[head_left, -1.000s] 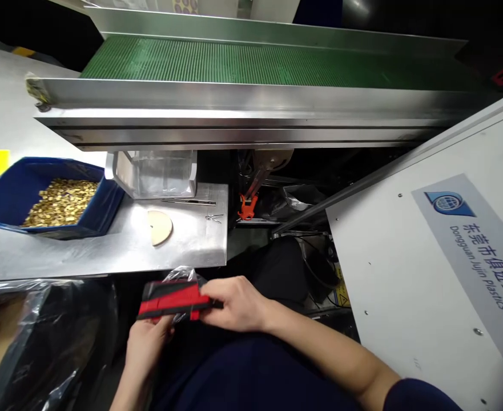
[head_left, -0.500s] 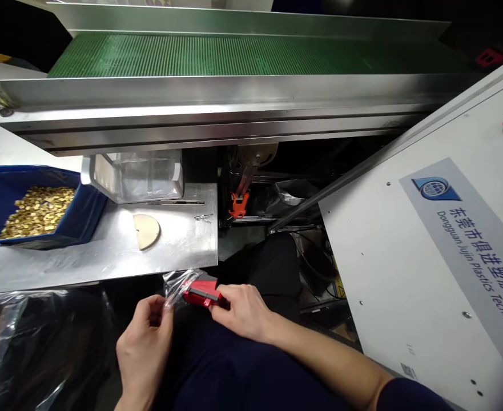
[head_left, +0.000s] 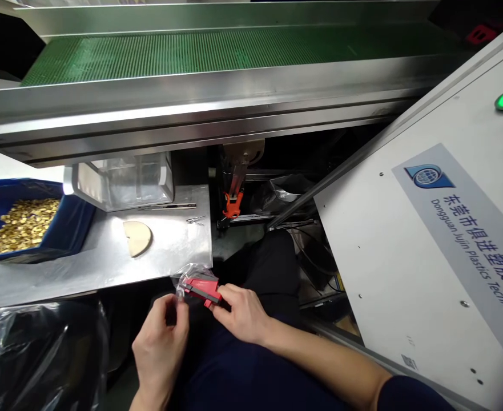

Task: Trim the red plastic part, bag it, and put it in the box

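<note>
A red and dark grey plastic part (head_left: 203,286) is pinched at its right end by my right hand (head_left: 243,313), fingers closed. Its left end lies within a clear plastic bag (head_left: 188,273). My left hand (head_left: 163,337) is closed too, thumb and forefinger pinching the bag's film just left of the part. Both hands are above my lap, below the front edge of the metal table (head_left: 169,251). The exact kind of the red part cannot be made out.
On the table are a blue bin (head_left: 77,228) of small gold-coloured pieces (head_left: 28,222), a clear container (head_left: 123,182) and a pale half-round disc (head_left: 138,238). A green conveyor (head_left: 148,54) runs behind. A white machine panel (head_left: 388,240) stands right; a plastic-covered black heap (head_left: 45,354) lies lower left.
My left hand has shifted right, closer to the red part, and more of the part's left end is inside the bag. The camera view has turned slightly, shifting the table leftward.
</note>
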`<state>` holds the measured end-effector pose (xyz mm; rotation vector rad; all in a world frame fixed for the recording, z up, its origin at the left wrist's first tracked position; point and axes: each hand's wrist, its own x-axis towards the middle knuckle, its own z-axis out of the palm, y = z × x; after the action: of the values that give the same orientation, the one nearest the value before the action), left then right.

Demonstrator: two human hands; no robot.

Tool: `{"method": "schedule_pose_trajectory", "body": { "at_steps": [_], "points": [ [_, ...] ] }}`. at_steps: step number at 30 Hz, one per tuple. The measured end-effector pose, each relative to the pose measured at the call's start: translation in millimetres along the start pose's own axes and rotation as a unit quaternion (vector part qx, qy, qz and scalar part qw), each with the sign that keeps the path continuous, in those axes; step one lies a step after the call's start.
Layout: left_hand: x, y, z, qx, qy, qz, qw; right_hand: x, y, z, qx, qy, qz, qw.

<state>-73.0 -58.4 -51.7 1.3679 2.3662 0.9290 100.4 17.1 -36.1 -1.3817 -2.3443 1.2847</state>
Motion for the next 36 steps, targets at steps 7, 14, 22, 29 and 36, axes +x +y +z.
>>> {"method": "schedule_pose_trajectory", "body": {
  "at_steps": [7,14,22,29,36],
  "points": [
    [0,13,6.8,-0.038,-0.023,0.184,0.982,0,-2,-4,-0.085,-0.062,0.004,0.994],
    [5,26,-3.7,-0.092,-0.157,0.246,0.952,19,6,-38,0.030,-0.147,-0.004,0.989],
    [21,2,-9.4,-0.151,-0.347,0.139,0.915,35,38,-39,0.253,-0.298,-0.005,0.920],
    [4,7,6.5,-0.206,-0.341,-0.165,0.902,11,50,-39,0.203,-0.243,0.003,0.948],
    [3,12,15.9,-0.155,-0.384,-0.191,0.890,-14,61,-28,0.258,-0.084,0.087,0.958]
  ]
}}
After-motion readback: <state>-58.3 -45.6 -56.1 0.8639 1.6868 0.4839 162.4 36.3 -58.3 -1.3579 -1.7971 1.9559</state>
